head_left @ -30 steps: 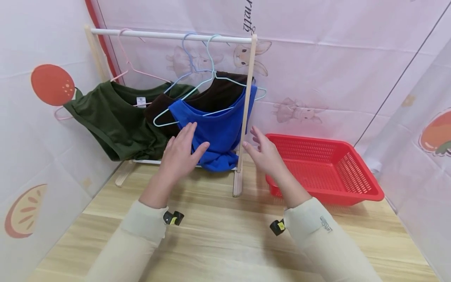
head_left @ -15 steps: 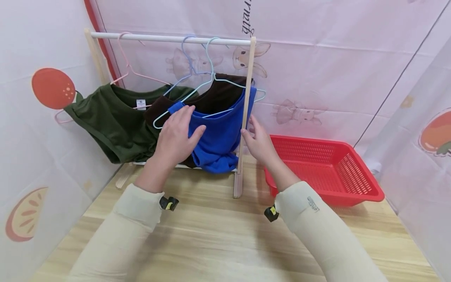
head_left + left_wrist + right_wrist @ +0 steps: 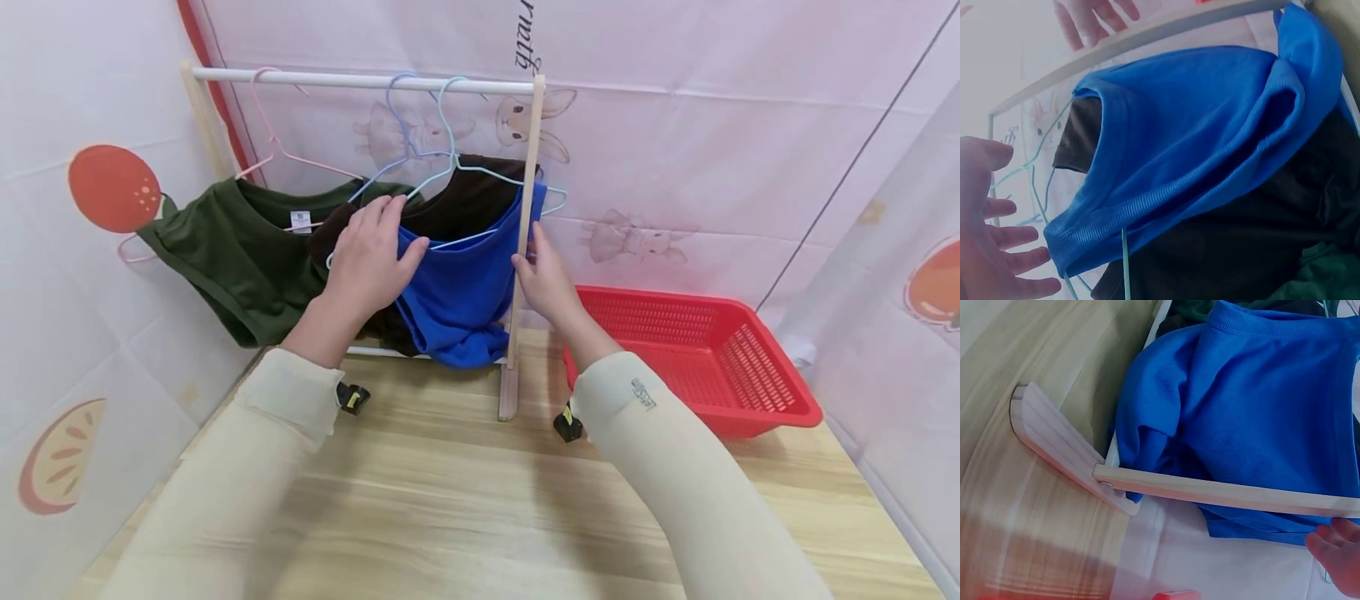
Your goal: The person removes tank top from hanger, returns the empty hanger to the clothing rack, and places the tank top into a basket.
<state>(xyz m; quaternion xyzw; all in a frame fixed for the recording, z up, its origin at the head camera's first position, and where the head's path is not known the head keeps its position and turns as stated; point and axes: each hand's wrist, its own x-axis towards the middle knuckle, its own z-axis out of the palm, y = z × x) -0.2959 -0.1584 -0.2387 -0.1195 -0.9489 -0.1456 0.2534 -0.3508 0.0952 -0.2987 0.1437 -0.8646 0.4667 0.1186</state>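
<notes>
- A person's left hand [image 3: 372, 254], fingers spread apart, reaches over the left shoulder of a blue garment [image 3: 461, 292]; its grasp is loose, and whether the fingertips touch cloth is hard to tell.
- The right hand [image 3: 547, 279] is at the garment's right edge, thumb and fingers apart beside the wooden post [image 3: 528, 192]; contact there is unclear.
- The blue garment hangs from a mint hanger [image 3: 453, 158] at the right end of the rack [image 3: 363, 80], its lower part bunched near the bottom rail.
- Behind it show a dark brown garment [image 3: 487, 192] and a periwinkle hanger [image 3: 408, 152].
- At left, a dark green garment [image 3: 262, 283] with a white label hangs on a pink hanger [image 3: 274, 143].
- A red basket [image 3: 772, 358] stands on the wood-grain table [image 3: 435, 517], right of the rack.
</notes>
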